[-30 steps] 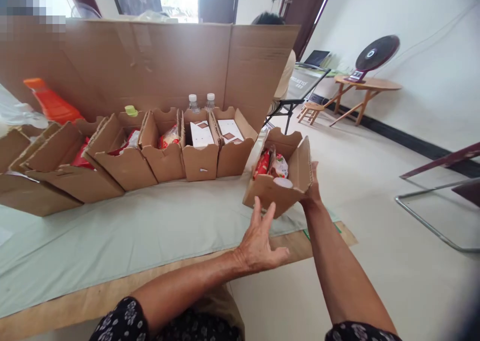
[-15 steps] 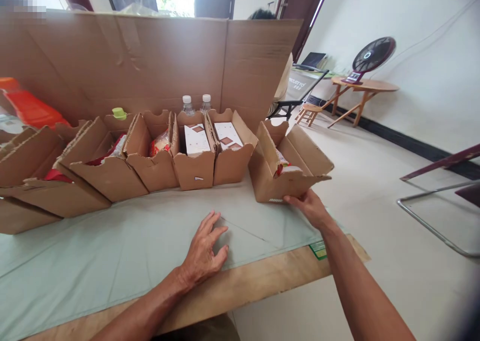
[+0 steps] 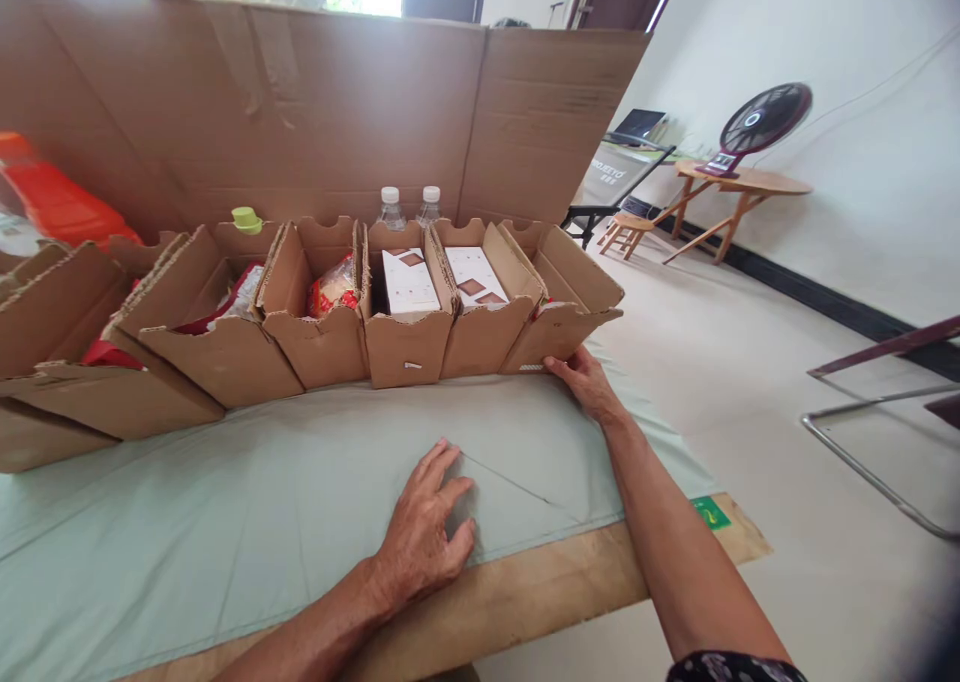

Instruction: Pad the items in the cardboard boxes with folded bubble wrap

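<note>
At the right end of a row, a cardboard box stands against its neighbour, a box with a white carton in it. My right hand grips the end box at its lower front corner, thumb on the front and the other fingers partly hidden. Only a scrap of red and white shows inside that box. My left hand rests on the pale green cloth, fingers spread and holding nothing. A second white carton and a red-and-clear packet sit in boxes further left.
Behind the row rises a tall cardboard panel, with two clear bottles with white caps in front of it. An orange container leans at the left. The wooden table edge runs along the front. A fan stands on a side table.
My right hand has moved the end box left and back, closing the gap to the row. My left hand has stayed spread on the cloth. The view has shifted slightly.
</note>
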### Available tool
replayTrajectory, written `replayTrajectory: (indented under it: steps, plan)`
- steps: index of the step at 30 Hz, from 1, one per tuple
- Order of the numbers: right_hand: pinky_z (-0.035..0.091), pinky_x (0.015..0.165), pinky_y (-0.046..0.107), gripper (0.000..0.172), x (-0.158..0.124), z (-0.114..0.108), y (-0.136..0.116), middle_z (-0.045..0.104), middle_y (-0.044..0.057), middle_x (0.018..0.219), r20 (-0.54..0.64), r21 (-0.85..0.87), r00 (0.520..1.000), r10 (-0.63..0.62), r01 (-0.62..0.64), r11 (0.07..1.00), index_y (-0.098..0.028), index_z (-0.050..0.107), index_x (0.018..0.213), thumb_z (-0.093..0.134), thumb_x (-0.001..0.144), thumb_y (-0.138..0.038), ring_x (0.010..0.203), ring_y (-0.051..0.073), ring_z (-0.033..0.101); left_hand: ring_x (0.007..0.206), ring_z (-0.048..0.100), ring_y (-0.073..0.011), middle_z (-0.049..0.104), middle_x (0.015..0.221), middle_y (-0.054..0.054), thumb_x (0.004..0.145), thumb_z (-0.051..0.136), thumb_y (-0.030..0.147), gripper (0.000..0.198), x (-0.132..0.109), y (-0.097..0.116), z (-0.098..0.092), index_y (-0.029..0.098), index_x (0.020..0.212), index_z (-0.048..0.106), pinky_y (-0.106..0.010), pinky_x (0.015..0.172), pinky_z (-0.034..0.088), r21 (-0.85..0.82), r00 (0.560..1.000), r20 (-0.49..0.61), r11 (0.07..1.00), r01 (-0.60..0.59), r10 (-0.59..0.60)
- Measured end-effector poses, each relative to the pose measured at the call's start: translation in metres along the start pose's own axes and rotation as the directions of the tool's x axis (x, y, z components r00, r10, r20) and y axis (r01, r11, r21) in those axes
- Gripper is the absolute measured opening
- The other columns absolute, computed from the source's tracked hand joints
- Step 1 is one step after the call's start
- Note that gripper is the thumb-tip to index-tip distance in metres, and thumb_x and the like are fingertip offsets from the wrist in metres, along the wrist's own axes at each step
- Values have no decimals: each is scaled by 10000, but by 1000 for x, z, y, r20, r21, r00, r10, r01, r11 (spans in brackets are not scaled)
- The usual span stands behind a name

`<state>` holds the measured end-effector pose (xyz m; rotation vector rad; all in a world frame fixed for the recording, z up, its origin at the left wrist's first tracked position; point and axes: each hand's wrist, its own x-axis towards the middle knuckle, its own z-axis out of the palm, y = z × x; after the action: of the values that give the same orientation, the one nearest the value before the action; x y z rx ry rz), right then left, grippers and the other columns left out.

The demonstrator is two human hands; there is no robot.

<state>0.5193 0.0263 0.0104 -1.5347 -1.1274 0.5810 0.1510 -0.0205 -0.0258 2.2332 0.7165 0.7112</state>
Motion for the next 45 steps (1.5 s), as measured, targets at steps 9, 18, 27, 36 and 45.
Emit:
replayTrajectory:
  steps: [9,18,27,36,45]
  plan:
    - [531,1027,462,678,-4,2,7,746,93,1231,-27,-25,999,-27,27,999,-233,654,1197,791,730,-707,1139,300,666,1535,404,-423,541,1569,-185,742,652,154,479,-1,1,0,191,1212,740,-684,1188,429,50,1000,24,999,5,-6]
    - [546,998,442,603,-7,6,15,745,99,1179,-83,-3,994,-74,74,997,-230,647,1198,790,765,-625,1099,284,674,1521,425,-421,526,1581,-192,762,654,153,475,-2,1,-1,183,1230,730,-662,1187,442,74,999,39,997,-30,27]
    - [596,927,407,523,-1,2,32,761,68,1119,-158,7,981,-114,116,993,-227,633,1194,762,723,-415,1032,246,714,1523,422,-422,521,1572,-224,777,665,155,460,0,-4,-1,158,1234,715,-661,1193,426,68,997,41,995,-69,66]
    - [534,1027,545,540,1,7,24,736,141,1154,-238,-279,970,-48,-21,960,-174,624,1216,663,715,-371,1097,333,696,1539,401,-398,518,1575,-223,819,728,268,457,0,26,-46,172,1266,708,-624,1209,410,153,998,59,988,-36,27]
    - [381,1152,678,630,-119,41,7,496,264,1547,-47,-814,991,-124,34,580,-126,606,1373,442,938,-551,1443,480,451,1487,473,-387,550,1565,-177,912,698,364,487,-129,-25,-141,202,1369,660,-608,1215,403,507,964,-133,820,266,-231]
